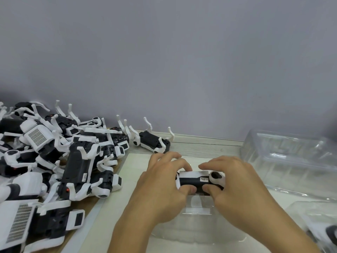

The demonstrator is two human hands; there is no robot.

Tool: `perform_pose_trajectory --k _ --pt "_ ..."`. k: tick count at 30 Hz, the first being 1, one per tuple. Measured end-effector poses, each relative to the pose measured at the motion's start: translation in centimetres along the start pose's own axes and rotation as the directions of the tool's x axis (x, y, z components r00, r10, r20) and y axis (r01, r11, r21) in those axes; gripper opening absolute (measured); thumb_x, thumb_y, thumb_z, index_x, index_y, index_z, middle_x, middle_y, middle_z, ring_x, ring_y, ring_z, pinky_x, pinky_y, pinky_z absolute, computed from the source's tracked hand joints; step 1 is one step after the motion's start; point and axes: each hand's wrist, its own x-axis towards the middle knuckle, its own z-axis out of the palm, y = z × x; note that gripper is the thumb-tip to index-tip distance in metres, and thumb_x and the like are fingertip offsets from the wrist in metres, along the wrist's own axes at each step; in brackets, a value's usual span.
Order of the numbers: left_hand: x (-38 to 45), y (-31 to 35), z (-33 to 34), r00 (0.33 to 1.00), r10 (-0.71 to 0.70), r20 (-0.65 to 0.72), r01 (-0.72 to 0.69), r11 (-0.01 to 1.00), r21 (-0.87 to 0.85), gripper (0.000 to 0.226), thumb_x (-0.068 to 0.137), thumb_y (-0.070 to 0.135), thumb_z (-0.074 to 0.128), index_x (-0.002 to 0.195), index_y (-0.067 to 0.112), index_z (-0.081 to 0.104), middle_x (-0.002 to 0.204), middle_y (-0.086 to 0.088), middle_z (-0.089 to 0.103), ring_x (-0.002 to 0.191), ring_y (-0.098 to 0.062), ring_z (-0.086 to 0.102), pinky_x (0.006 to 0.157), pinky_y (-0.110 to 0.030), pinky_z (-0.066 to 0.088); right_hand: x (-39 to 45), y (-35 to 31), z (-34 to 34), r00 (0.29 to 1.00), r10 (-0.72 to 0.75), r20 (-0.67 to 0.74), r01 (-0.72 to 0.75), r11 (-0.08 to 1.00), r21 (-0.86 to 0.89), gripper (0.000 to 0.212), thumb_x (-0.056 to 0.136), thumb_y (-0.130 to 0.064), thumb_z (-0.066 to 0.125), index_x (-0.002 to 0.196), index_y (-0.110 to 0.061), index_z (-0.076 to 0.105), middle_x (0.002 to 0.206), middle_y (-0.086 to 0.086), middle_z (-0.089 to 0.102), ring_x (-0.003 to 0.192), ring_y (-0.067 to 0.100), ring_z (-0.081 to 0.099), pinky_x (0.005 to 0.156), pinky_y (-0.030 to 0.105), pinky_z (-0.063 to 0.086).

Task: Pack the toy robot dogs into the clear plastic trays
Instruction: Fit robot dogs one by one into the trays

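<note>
A black-and-white toy robot dog point(196, 179) lies belly-up between my two hands, over a clear plastic tray point(197, 227) on the white mat. My left hand point(162, 187) grips its left end, thumb below and fingers on top. My right hand point(235, 185) grips its right end beside a round white joint. My hands hide the dog's legs and most of the tray.
A large heap of toy robot dogs point(54, 161) covers the left side of the table. One lone dog point(153, 141) lies on its back by the wall. A stack of empty clear trays point(291, 154) stands at right. A tray holding a dog point(321, 227) sits at bottom right.
</note>
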Motion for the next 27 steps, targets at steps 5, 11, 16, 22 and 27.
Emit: perform_pose_trajectory --k 5,11,16,22,27 --pt "0.1 0.0 0.0 1.0 0.012 -0.013 -0.012 1.0 0.015 0.026 0.085 0.044 0.071 0.105 0.042 0.056 0.121 0.039 0.03 0.124 0.01 0.016 0.094 -0.023 0.034 0.1 1.4 -2.5 0.997 0.081 0.006 -0.081 0.997 -0.016 0.017 0.08 -0.048 0.074 0.095 -0.046 0.065 0.098 -0.026 0.052 0.101 -0.001 0.046 0.086 0.024 0.034" --pt "0.1 0.1 0.1 1.0 0.016 -0.016 -0.015 0.997 0.074 0.025 0.086 0.047 0.068 0.106 0.043 0.053 0.126 0.038 0.031 0.125 0.007 0.017 0.086 -0.024 0.035 0.3 1.5 -1.9 0.987 0.149 -0.063 -0.149 0.989 -0.004 0.01 0.078 -0.049 0.075 0.079 -0.04 0.071 0.084 -0.026 0.058 0.092 0.001 0.05 0.073 0.028 0.039" --pt "0.2 0.2 0.1 1.0 -0.005 0.001 0.005 0.994 0.114 0.024 0.087 0.05 0.066 0.106 0.044 0.053 0.133 0.037 0.028 0.131 0.002 0.015 0.093 -0.028 0.04 0.3 1.5 -1.0 0.973 0.212 -0.092 -0.215 0.976 -0.019 0.01 0.078 -0.046 0.076 0.074 -0.04 0.068 0.09 -0.021 0.06 0.095 0.007 0.052 0.074 0.03 0.04" --pt "0.2 0.3 0.1 1.0 -0.025 0.016 0.022 0.989 0.145 0.024 0.087 0.052 0.065 0.107 0.045 0.051 0.137 0.035 0.025 0.133 0.002 0.013 0.091 -0.028 0.038 0.3 1.3 -0.9 0.977 0.198 -0.082 -0.202 0.978 -0.043 0.011 0.079 -0.04 0.078 0.074 -0.039 0.068 0.095 -0.02 0.055 0.098 0.007 0.046 0.078 0.028 0.036" --pt "0.1 0.3 0.1 1.0 -0.024 0.001 0.024 0.993 0.117 0.024 0.086 0.052 0.066 0.106 0.045 0.052 0.133 0.036 0.028 0.132 0.003 0.016 0.095 -0.03 0.04 0.2 1.5 -2.3 0.983 0.175 0.048 -0.175 0.985 -0.01 0.013 0.079 -0.042 0.078 0.088 -0.04 0.07 0.099 -0.028 0.05 0.103 0.001 0.045 0.08 0.022 0.033"
